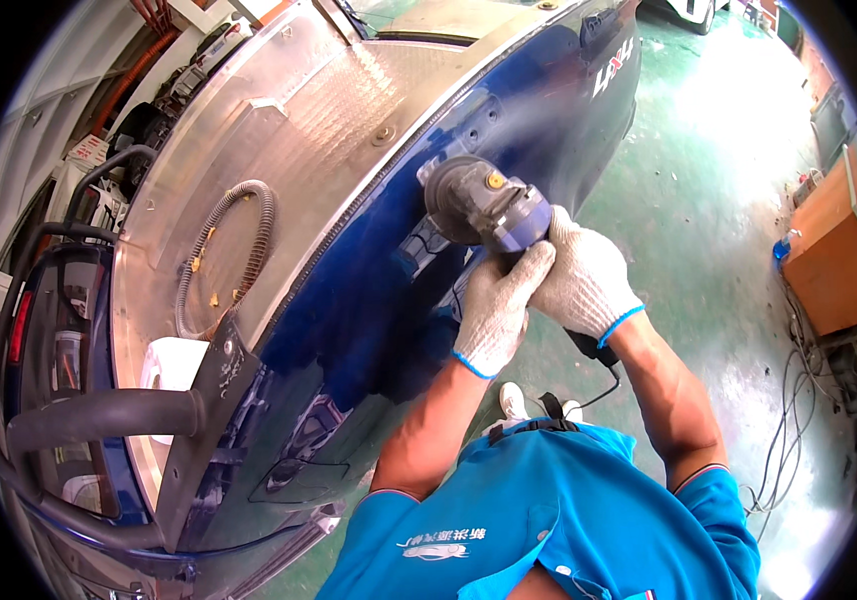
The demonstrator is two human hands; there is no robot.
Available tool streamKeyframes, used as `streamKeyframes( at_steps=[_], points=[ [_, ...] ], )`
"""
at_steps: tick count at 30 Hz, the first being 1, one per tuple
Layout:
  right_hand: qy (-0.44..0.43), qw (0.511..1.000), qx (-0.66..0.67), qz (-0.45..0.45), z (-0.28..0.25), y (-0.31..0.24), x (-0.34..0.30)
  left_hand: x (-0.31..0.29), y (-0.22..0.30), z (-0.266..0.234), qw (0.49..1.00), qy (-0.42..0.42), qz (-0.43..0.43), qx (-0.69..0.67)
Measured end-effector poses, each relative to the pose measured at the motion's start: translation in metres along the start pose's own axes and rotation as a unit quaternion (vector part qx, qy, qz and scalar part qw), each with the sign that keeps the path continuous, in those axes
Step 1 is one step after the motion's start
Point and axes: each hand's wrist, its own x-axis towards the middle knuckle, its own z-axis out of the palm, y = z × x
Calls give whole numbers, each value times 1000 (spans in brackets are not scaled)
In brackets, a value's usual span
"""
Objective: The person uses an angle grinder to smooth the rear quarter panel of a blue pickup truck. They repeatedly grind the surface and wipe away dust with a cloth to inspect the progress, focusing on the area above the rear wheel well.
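Note:
Both my hands wear off-white knitted gloves with blue cuffs and are wrapped round an angle grinder point(494, 205). My left hand point(497, 305) grips it from the left and below, its thumb along the body. On the right side, my right hand point(586, 272) closes over the handle, with a black cord trailing down beneath it. The tool's round head lies against or just off the dark blue side panel point(379, 290) of a pickup truck; I cannot tell which. Its disc is mostly hidden behind the head.
A corrugated hose point(267, 235) lies coiled in the metal truck bed point(329, 110). Black roll-bar tubing point(109, 420) rises at the left. Beyond the green floor point(689, 200) stand an orange cabinet point(834, 245) and loose cables point(794, 430) on the right.

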Motion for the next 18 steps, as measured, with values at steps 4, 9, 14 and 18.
streamKeyframes(
  at_steps=[4, 9, 14, 18],
  points=[
    [23, 1000, 0, -9, -10, -12, 8, 4, 16, 3, 1000, -15, -8, 6],
    [-26, 999, -24, 15, -8, -1, -11, -11, -14, 4, 999, 16, -34, -15],
    [35, 999, -18, 15, 0, 8, -18, -4, -14, -5, 997, -32, -71, -1],
    [28, 999, -7, 21, -1, -5, -12, -3, -9, -11, 998, -24, -61, -21]
  ],
)
